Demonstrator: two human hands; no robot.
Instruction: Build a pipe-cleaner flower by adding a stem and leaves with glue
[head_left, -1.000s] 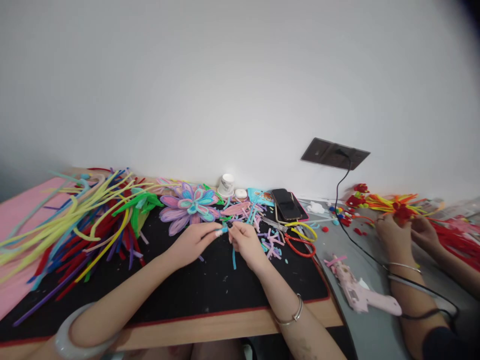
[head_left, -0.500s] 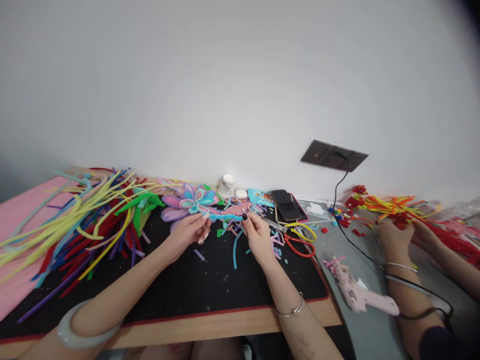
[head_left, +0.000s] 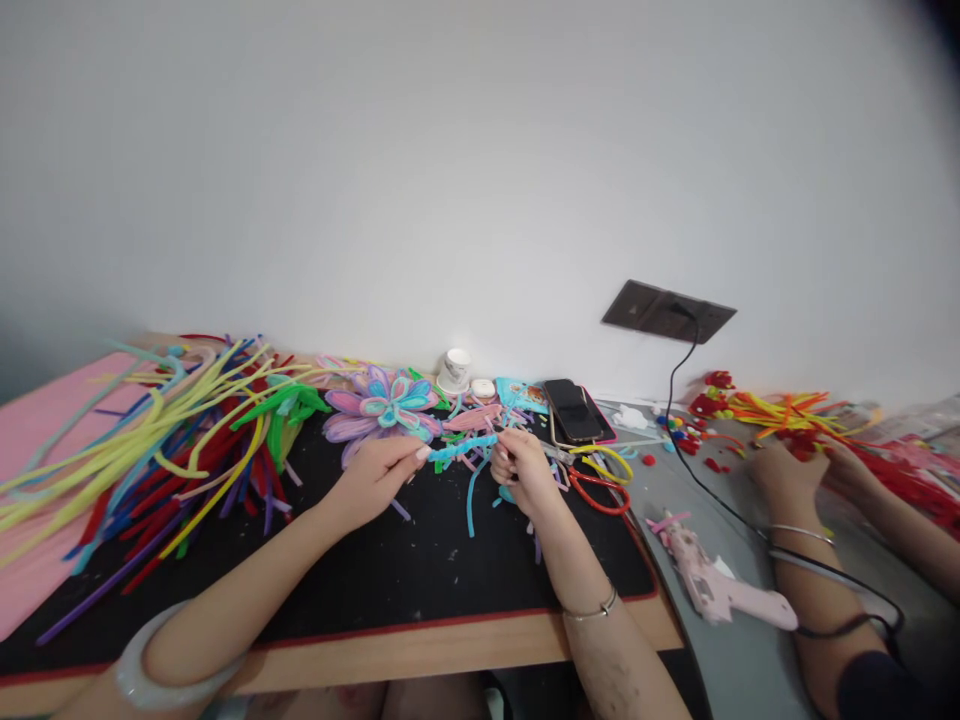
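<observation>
A twisted light-blue pipe cleaner [head_left: 463,449] stretches between my two hands above the black mat [head_left: 420,580]. My left hand [head_left: 379,478] pinches its left end between thumb and fingers. The other end is in the closed fingertips of my right hand [head_left: 523,468]. Just behind them lies a flower of purple, pink and blue pipe cleaners [head_left: 394,402]. A loose blue pipe cleaner [head_left: 471,498] curves on the mat between the hands, and cut scraps are scattered around it.
Many coloured pipe cleaners [head_left: 202,440] heap at the left. A paper cup [head_left: 454,371] stands by the wall. Scissors [head_left: 600,478] and a phone [head_left: 571,410] lie right of my hands. Further right are a pink glue gun [head_left: 720,585], its black cord and a co-worker's hands [head_left: 795,470].
My right hand has turned, its fingers now curled in at the blue pipe cleaner's end. My left hand has shifted slightly right and its fingers have closed up. The pipe cleaner tilts up rightward.
</observation>
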